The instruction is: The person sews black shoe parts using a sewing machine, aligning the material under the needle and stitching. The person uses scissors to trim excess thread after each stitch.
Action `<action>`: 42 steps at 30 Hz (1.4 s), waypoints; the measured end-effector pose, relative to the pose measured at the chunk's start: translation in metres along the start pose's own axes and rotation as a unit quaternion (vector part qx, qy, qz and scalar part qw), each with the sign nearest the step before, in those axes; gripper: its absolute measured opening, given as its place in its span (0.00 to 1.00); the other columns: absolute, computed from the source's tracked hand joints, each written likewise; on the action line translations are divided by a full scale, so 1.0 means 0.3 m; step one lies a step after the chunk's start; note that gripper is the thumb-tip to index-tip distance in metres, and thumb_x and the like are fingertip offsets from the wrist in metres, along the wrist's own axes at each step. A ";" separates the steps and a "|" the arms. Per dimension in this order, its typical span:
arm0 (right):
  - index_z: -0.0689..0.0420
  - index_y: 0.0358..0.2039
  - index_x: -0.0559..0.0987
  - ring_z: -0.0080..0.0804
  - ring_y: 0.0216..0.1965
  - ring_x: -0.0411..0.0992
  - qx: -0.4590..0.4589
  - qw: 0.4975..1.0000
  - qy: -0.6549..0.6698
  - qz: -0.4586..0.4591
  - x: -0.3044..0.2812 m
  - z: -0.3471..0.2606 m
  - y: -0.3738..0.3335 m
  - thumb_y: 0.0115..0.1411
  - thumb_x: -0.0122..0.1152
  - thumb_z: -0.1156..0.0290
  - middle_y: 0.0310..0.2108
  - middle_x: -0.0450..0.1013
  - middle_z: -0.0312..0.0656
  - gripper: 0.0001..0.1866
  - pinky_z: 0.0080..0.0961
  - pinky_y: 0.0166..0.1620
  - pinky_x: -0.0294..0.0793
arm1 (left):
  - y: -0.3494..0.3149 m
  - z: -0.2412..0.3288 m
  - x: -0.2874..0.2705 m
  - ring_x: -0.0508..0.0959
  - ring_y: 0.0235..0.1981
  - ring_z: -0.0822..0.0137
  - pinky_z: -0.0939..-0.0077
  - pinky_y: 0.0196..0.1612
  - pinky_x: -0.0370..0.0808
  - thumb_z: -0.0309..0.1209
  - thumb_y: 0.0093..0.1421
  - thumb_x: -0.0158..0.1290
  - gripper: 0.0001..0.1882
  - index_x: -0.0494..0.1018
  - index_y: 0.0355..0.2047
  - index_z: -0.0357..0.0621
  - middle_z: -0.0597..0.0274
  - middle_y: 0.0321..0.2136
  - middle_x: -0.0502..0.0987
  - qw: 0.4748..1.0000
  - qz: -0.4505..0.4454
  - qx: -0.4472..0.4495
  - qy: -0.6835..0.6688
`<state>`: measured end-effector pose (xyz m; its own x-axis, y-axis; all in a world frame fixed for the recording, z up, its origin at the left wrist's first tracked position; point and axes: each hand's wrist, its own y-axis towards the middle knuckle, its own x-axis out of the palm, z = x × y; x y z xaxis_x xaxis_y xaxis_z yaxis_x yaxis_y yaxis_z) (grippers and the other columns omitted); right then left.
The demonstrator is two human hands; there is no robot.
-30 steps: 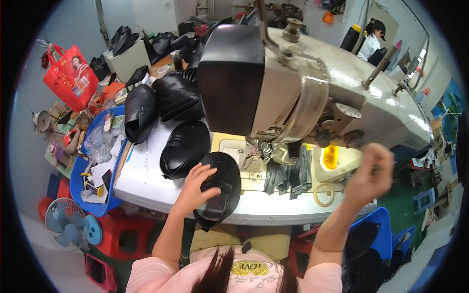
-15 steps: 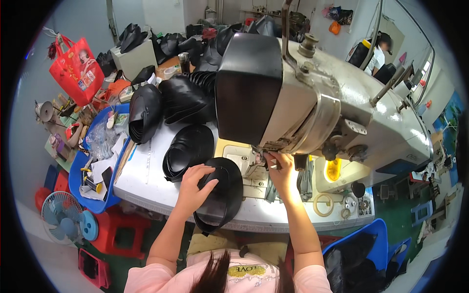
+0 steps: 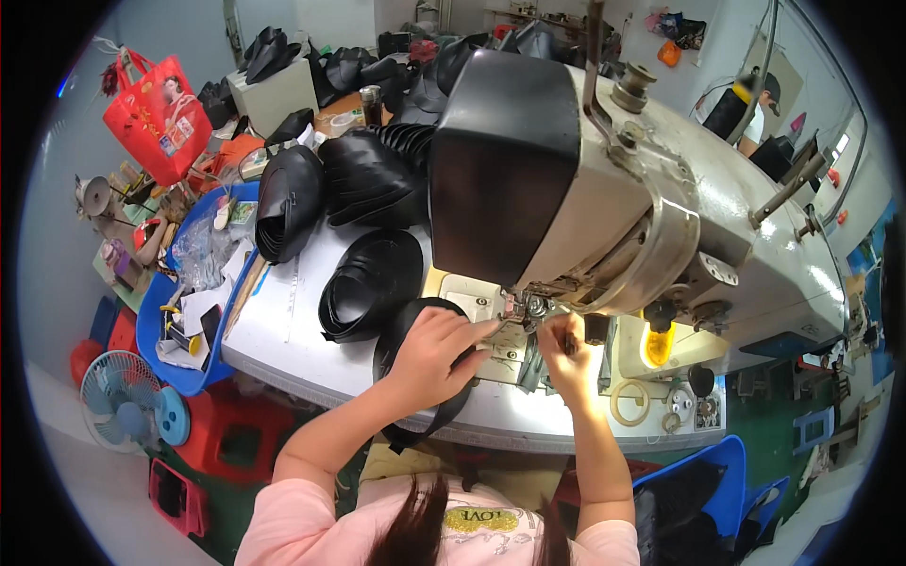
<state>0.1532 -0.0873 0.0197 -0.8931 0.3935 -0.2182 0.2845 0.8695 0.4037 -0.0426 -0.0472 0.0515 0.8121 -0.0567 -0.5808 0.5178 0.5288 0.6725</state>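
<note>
My left hand [image 3: 436, 357] reaches over a curved black leather piece [image 3: 451, 407] at the table's front edge. Its thumb and index finger are apart and point toward the presser foot [image 3: 514, 309] of a sewing machine [image 3: 651, 217]. Beside the needle area on the right, my right hand [image 3: 572, 363] is closed, with a small dark thing showing among its fingers that I cannot make out. Grey cloth strips [image 3: 531, 370] hang by that hand. A rolled black leather piece [image 3: 371, 285] lies left of my left hand.
More rolled and stacked black leather pieces [image 3: 373, 179] stand farther back. A blue bin [image 3: 156, 330] with scraps sits at the left, above a fan [image 3: 121, 401] and red stools [image 3: 226, 439]. A tape ring [image 3: 629, 403] lies at the right. Another person [image 3: 755, 123] is in the background.
My left hand has moved right, off the top of the leather piece toward the presser foot. My right hand has drawn slightly right and down from the needle. The view has shifted a little.
</note>
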 end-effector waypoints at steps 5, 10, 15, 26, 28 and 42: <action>0.60 0.29 0.75 0.29 0.26 0.69 -0.075 0.979 -0.187 -0.016 0.015 0.155 0.065 0.43 0.58 0.76 0.24 0.71 0.40 0.10 0.22 0.30 0.68 | 0.041 0.011 -0.002 0.71 0.24 0.61 0.70 0.34 0.65 0.22 0.42 0.56 0.15 0.72 0.34 0.41 0.63 0.21 0.72 0.999 0.045 0.009 0.007; 0.62 0.28 0.74 0.19 0.25 0.65 -0.101 0.982 -0.162 -0.007 0.043 0.193 0.057 0.50 0.59 0.76 0.24 0.69 0.35 0.05 0.15 0.30 0.65 | -0.036 -0.011 0.018 0.71 0.27 0.62 0.69 0.37 0.65 0.24 0.45 0.55 0.10 0.73 0.31 0.40 0.62 0.21 0.72 0.998 0.043 -0.038 -0.010; 0.61 0.29 0.72 0.16 0.25 0.62 -0.055 0.987 -0.144 -0.032 0.012 0.144 0.048 0.52 0.55 0.77 0.25 0.68 0.32 0.04 0.14 0.29 0.63 | -0.059 -0.009 0.022 0.72 0.26 0.61 0.68 0.39 0.66 0.23 0.44 0.55 0.10 0.73 0.30 0.39 0.61 0.22 0.73 0.998 0.043 -0.053 -0.012; 0.63 0.30 0.73 0.16 0.25 0.63 0.007 1.000 0.000 -0.024 0.049 0.094 0.052 0.50 0.54 0.77 0.23 0.68 0.32 0.05 0.15 0.28 0.63 | -0.093 -0.010 0.021 0.73 0.26 0.63 0.67 0.42 0.66 0.22 0.44 0.55 0.10 0.74 0.30 0.41 0.63 0.22 0.73 0.996 0.024 -0.080 -0.013; 0.61 0.28 0.72 0.16 0.26 0.62 0.090 0.992 0.090 -0.022 0.025 0.173 0.040 0.51 0.53 0.77 0.23 0.66 0.31 0.04 0.15 0.31 0.62 | -0.084 -0.007 0.016 0.73 0.26 0.64 0.67 0.42 0.66 0.22 0.44 0.55 0.10 0.74 0.30 0.41 0.63 0.21 0.73 0.997 0.025 -0.073 -0.004; 0.61 0.21 0.71 0.24 0.20 0.66 0.090 0.989 0.094 0.077 0.037 0.018 0.017 0.53 0.56 0.67 0.17 0.68 0.36 0.11 0.21 0.26 0.64 | 0.041 0.007 0.026 0.70 0.22 0.63 0.72 0.31 0.66 0.21 0.43 0.55 0.12 0.73 0.31 0.40 0.63 0.18 0.71 0.999 0.039 0.011 -0.015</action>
<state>0.1466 -0.0768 0.0146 -0.8786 0.4775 0.0092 0.4642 0.8494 0.2509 -0.0293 -0.0430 0.0561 0.8575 -0.0410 -0.5128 0.4580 0.5146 0.7248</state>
